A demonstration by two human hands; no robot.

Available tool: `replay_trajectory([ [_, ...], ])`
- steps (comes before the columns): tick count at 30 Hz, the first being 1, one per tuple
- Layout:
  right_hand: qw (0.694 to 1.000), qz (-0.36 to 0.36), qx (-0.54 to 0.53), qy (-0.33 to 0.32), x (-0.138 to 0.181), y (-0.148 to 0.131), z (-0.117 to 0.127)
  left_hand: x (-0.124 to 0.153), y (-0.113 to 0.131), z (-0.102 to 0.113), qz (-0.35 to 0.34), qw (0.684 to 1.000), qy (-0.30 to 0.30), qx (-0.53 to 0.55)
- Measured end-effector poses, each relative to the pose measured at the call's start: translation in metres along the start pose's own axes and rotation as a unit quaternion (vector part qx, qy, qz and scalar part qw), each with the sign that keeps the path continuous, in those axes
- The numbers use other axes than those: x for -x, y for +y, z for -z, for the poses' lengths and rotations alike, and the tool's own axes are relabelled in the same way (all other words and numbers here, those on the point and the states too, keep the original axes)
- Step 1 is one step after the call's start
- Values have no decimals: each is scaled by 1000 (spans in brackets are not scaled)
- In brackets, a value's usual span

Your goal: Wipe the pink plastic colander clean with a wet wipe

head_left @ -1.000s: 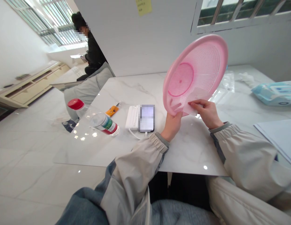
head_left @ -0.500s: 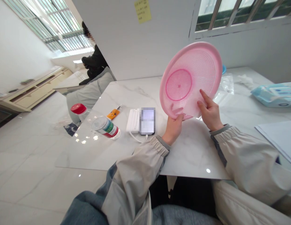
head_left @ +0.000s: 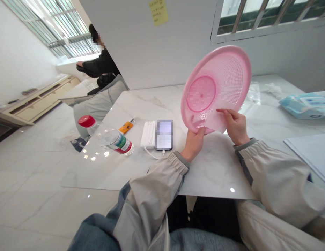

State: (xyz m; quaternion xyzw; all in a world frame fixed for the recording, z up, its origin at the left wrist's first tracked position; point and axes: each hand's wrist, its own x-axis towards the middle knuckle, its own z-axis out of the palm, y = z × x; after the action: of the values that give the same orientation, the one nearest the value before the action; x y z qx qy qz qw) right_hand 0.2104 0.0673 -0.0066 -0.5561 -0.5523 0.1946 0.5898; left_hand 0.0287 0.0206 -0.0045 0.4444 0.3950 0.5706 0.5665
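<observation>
A pink mesh basket [head_left: 230, 75] is tilted up above the table, its inside facing me. My left hand [head_left: 193, 143] is closed on its lower rim, thumb on the inner side and the other fingers behind the mesh. Against the lower right inner wall lies a thin white wipe [head_left: 216, 120]. My right hand [head_left: 236, 128] presses that wipe to the mesh, index finger stretched leftward and the other fingers curled. Part of the basket's lower right side is covered by the wipe and hand.
A phone [head_left: 164, 135] and a white power bank [head_left: 148, 135] lie left of the basket. Farther left are an orange item [head_left: 125, 127] and a red-capped plastic bottle [head_left: 119, 142]. On the right sit a wipes pack [head_left: 307, 104] and paper sheets [head_left: 309, 153]. Another person [head_left: 102, 64] sits beyond.
My right hand has turned, its index finger now lower and pointing left, with the wipe bunched beneath it. The basket has shifted slightly right. The other person's arm has moved left.
</observation>
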Motion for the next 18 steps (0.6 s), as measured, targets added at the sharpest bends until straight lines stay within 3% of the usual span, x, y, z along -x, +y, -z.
replay_trajectory([
  [7, 999, -24, 10, -45, -1, -2, 3, 2, -1, 1, 36, 999, 6, -7],
  [18, 995, -55, -26, -79, -1, 1, 0, -1, 2, 0, 37, 999, 18, 15],
])
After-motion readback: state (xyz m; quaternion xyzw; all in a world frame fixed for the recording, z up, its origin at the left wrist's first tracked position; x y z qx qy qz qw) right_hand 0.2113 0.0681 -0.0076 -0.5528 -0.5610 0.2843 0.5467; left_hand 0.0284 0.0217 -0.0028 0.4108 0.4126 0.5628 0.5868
